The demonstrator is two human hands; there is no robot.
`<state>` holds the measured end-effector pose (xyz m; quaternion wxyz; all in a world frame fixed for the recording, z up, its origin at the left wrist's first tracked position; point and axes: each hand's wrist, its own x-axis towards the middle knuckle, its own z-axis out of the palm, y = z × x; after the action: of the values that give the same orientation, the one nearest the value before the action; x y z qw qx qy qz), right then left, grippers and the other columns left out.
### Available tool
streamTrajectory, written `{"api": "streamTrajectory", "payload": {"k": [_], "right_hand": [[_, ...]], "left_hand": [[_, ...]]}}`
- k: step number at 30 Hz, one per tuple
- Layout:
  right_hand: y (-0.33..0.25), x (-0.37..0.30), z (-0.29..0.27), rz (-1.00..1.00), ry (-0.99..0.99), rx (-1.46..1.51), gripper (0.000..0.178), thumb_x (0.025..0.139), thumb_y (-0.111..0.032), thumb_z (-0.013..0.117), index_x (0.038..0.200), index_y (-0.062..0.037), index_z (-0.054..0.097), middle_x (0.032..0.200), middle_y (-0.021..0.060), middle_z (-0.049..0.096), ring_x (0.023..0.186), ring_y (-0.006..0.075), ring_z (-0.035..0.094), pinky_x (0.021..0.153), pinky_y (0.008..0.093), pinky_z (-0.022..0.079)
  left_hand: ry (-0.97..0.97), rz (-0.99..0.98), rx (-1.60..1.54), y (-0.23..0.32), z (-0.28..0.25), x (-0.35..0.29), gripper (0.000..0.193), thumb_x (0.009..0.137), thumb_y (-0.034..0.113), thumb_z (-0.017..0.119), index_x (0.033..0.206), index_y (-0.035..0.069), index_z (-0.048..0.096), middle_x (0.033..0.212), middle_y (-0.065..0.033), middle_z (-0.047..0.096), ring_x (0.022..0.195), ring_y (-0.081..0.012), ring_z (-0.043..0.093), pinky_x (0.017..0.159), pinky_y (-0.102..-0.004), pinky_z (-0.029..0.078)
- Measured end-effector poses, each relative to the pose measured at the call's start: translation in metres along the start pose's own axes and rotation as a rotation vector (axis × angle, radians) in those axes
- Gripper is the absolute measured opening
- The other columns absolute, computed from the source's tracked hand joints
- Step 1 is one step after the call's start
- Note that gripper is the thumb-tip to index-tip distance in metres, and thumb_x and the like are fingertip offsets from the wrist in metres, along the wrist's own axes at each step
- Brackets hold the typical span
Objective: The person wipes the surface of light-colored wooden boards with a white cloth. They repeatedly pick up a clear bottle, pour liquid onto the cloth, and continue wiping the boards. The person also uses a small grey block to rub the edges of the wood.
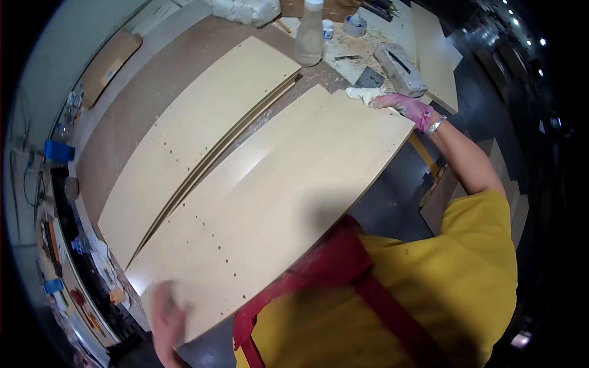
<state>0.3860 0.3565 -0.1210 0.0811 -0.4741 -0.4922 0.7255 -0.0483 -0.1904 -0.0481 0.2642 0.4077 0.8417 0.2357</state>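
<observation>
A long pale wooden panel [270, 184] with small drilled holes near its left end lies slantwise in front of me. My right hand [408, 109], in a stained pink glove, rests at the panel's far right end. Its fingers are closed on a crumpled white cloth [364, 94] at the panel's edge. My left hand [167, 316] is bare and lies over the panel's near left end; motion blurs its fingers. Behind, a second pale board [208, 116], also drilled, lies on the brown work table [153, 80], with a narrow gap between the two.
Beyond the panel's right end stand a clear bottle [310, 37], a tape roll [354, 26] and a dusty block [400, 69]. A grey scraper plate [369, 78] lies close by. A cardboard piece [110, 67] sits at far left. More boards [437, 55] lie at right.
</observation>
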Motion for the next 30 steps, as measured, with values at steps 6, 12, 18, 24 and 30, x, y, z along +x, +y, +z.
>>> {"api": "streamTrajectory", "payload": {"k": [6, 12, 18, 24, 30], "right_hand": [[-0.008, -0.004, 0.020, 0.027, -0.014, -0.047, 0.039, 0.089, -0.026, 0.063, 0.119, -0.0019, 0.061, 0.111, 0.0072, 0.065, 0.101, 0.0119, 0.062, 0.091, 0.0273, 0.047], [0.023, 0.024, -0.018, -0.278, -0.012, -0.297, 0.038, 0.091, -0.022, 0.061, 0.123, -0.0018, 0.058, 0.114, 0.0053, 0.063, 0.103, 0.0091, 0.058, 0.090, 0.0253, 0.045], [-0.012, 0.043, 0.009, -0.357, -0.113, -0.267, 0.033, 0.090, -0.023, 0.064, 0.116, -0.0038, 0.061, 0.105, -0.0013, 0.064, 0.090, 0.0040, 0.057, 0.081, 0.0239, 0.047], [-0.003, 0.082, 0.029, -0.391, 0.016, -0.362, 0.029, 0.088, -0.020, 0.066, 0.112, -0.0048, 0.065, 0.100, 0.0010, 0.068, 0.085, 0.0077, 0.060, 0.078, 0.0249, 0.048], [0.005, 0.099, -0.007, -0.984, 0.327, -0.941, 0.024, 0.090, -0.019, 0.060, 0.108, -0.0035, 0.064, 0.100, 0.0042, 0.066, 0.086, 0.0115, 0.061, 0.078, 0.0272, 0.049]], "left_hand": [[0.221, -0.597, 0.702, -0.132, -0.027, -0.011, 0.054, 0.092, 0.044, 0.056, 0.117, -0.004, 0.051, 0.102, -0.0245, 0.056, 0.091, -0.0420, 0.059, 0.077, -0.0464, 0.048], [0.360, -0.714, -0.010, -0.219, -0.034, -0.022, 0.061, 0.096, 0.049, 0.047, 0.111, -0.009, 0.055, 0.103, -0.0247, 0.064, 0.093, -0.0352, 0.062, 0.081, -0.0413, 0.048], [0.669, -0.586, -0.342, -0.172, -0.055, -0.002, 0.064, 0.097, 0.049, 0.046, 0.119, -0.010, 0.056, 0.107, -0.0231, 0.064, 0.091, -0.0326, 0.062, 0.080, -0.0384, 0.048], [0.782, -0.544, 0.066, -0.225, -0.056, 0.012, 0.063, 0.097, 0.049, 0.045, 0.126, -0.007, 0.054, 0.117, -0.0222, 0.062, 0.099, -0.0324, 0.062, 0.085, -0.0356, 0.048], [0.734, -0.627, 0.018, -0.215, -0.040, 0.015, 0.066, 0.096, 0.052, 0.045, 0.123, -0.007, 0.056, 0.115, -0.0217, 0.063, 0.099, -0.0328, 0.062, 0.082, -0.0376, 0.048]]}}
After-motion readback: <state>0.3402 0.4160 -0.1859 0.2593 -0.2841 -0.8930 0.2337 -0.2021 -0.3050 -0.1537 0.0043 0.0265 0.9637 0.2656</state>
